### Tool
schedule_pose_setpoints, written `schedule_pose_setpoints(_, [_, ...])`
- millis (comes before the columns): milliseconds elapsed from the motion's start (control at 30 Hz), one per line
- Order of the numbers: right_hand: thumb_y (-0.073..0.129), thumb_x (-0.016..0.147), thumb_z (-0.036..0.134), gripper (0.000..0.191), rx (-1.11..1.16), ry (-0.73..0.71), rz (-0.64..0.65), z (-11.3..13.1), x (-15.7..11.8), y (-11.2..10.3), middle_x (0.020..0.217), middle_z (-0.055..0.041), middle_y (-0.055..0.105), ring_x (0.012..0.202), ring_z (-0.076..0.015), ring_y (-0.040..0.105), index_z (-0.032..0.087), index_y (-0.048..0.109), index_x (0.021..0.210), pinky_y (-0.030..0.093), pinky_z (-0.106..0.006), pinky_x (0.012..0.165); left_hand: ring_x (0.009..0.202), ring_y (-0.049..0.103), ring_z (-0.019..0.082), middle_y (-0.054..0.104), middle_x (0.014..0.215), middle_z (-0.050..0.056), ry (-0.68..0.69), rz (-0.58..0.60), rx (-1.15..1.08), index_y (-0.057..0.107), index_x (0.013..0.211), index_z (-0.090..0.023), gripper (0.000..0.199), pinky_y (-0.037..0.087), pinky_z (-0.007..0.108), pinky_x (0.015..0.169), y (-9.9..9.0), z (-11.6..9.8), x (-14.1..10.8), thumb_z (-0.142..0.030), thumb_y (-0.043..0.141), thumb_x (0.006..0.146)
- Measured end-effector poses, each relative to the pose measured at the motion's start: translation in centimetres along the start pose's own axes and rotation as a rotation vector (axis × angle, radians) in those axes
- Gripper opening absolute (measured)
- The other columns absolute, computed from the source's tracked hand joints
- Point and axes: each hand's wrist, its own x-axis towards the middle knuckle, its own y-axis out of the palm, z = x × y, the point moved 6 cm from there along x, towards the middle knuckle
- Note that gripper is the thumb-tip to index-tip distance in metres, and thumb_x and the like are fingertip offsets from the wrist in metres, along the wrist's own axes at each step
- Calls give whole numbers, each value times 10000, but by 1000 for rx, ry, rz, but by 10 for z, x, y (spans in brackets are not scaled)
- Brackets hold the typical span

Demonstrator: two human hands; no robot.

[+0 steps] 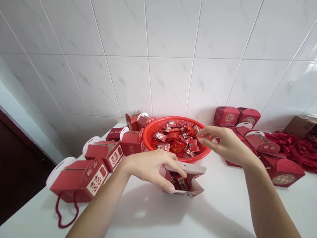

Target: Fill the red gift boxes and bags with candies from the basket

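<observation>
Open box: a small red paper box with white inner flaps (194,169), mouth up on the white tabletop (138,224), near side of the basket; red wrapped packets (181,183) lie inside.
Left hand: your left hand (153,166) has thumb and fingers spread over the box's left end; how firmly they press, I cannot tell.
Right hand: your right hand (223,141) is at the basket's right rim, thumb and forefinger bent close together; whether they pinch a sweet, I cannot tell.
Basket: round, red, perforated plastic (149,133), heaped with shiny wrapped sweets (178,146).
Risk: a sideways push from your left fingers could tip the box; a loose pinch could drop a sweet.
Reach: the box's mouth lies right of your left thumb; the sweets, just left of your right fingertips.
Far left and right: red card boxes (71,180).
</observation>
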Motion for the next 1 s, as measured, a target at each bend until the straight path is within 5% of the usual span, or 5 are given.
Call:
schedule_pose_setpoints(400, [559, 814, 337, 199, 255, 161, -125, -80, 40, 60, 889, -71, 726, 805, -205, 682, 176, 673, 841, 545, -324, 747, 1111, 613, 222, 655, 1258, 56, 8, -138, -149, 737, 1170, -295, 304, 456, 338, 983, -12, 16, 6, -406, 653, 899])
schedule_pose_setpoints(533, [533, 829, 252, 158, 122, 223, -8, -87, 40, 78, 866, -56, 724, 751, -182, 670, 172, 669, 830, 523, -290, 692, 1107, 631, 215, 633, 1304, 78, -74, -409, -324, 546, 1406, -291, 513, 493, 362, 970, -26, 49, 8, -438, 597, 917])
schedule_pose_setpoints(667, [616, 830, 223, 79, -50, 276, 173, -84, 36, 87, 904, -45, 742, 814, -203, 684, 196, 686, 855, 495, -286, 702, 1068, 653, 244, 682, 1228, 124, -332, -645, -123, 619, 1308, -163, 452, 512, 370, 948, -41, 99, 8, -349, 547, 903])
schedule_pose_setpoints(800, [662, 842, 256, 57, -168, 318, 274, -79, 35, 90, 886, -43, 747, 815, -218, 690, 214, 692, 864, 456, -279, 668, 1045, 680, 263, 726, 1167, 102, -506, -471, 50, 679, 1223, -174, 447, 526, 324, 897, -46, 126, 23, -189, 606, 782])
schedule_pose_setpoints(1000, [614, 892, 265, 108, -240, 319, 334, -76, 35, 92, 943, -52, 747, 820, -196, 683, 203, 694, 930, 419, -261, 653, 976, 692, 278, 730, 1155, 95, -691, -88, 288, 674, 1237, -229, 624, 509, 275, 752, -34, 137, 57, -190, 738, 617])
